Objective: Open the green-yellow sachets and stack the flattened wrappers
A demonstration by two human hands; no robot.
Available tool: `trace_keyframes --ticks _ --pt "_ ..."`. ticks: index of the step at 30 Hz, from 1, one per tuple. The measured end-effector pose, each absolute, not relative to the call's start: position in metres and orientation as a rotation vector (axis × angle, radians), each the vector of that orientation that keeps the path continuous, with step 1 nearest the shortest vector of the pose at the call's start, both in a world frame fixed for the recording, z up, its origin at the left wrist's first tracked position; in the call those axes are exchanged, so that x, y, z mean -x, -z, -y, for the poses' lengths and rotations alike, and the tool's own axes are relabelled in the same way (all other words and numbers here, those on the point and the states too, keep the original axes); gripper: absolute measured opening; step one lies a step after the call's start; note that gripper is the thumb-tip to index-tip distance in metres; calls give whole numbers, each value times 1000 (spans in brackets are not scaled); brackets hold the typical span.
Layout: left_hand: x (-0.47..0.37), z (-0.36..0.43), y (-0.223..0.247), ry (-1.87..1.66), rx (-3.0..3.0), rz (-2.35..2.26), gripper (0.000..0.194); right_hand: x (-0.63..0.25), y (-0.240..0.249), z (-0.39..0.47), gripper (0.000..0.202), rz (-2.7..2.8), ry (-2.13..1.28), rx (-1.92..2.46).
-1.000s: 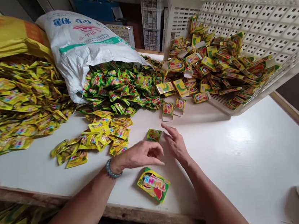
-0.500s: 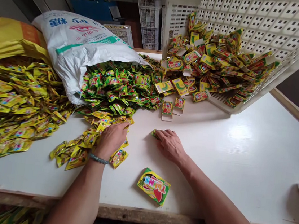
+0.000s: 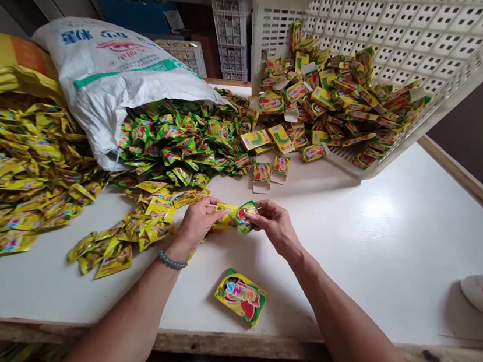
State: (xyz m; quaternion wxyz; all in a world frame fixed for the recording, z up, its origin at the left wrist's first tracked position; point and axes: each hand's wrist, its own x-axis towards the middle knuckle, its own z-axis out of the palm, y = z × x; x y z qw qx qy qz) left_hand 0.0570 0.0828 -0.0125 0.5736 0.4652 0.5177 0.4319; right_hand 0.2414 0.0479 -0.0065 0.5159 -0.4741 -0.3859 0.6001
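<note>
My left hand (image 3: 196,222), with a beaded bracelet at the wrist, pinches a yellow candy packet (image 3: 225,216). My right hand (image 3: 275,223) grips a green candy packet (image 3: 245,215) with a red watermelon picture. The two packets meet between my hands, the green one overlapping the yellow one's right end. Below them on the table lies a closed TWINS candy box (image 3: 240,297). Left of my left hand is a small pile of yellow packets (image 3: 148,222). Behind the hands, two small boxes with raised flaps (image 3: 262,175) lie near the green packets (image 3: 193,140).
A white sack (image 3: 118,72) spills the green packets. A large heap of yellow packets (image 3: 26,178) covers the left side. The tipped white basket (image 3: 417,38) holds many small boxes (image 3: 331,92). A white rounded object (image 3: 481,292) sits at the right edge.
My left hand has lifted a yellow packet from the small pile and moved right. My right hand has raised the green packet to meet it. The view has shifted slightly.
</note>
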Motion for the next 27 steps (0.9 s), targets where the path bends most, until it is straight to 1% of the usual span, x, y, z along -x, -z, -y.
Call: trace_keyframes --ticks 5,8,11,16,22,25,27 --pt "-71 -75 13 -907 -1052 -1143 50 -239 5 -46 46 910 -1476 1169" --pt "-75 -72 13 -918 -1089 -1163 42 -242 7 -46 43 916 -1424 1187" --pt "-78 -71 12 -952 -1114 -1213 38 -243 8 -45 45 856 -1384 1213" --pt "-83 -68 7 -1004 -946 -1115 47 -240 13 -44 50 775 -1367 1247" --pt "-89 -66 8 -1027 -928 -1050 58 -240 24 -45 44 912 -1244 1345" --pt "-92 -67 7 -1015 -900 -1038 58 -244 19 -45 45 970 -1305 1279" --pt "-93 -73 3 -943 -937 -1023 56 -248 14 -45 44 979 -1367 1228"
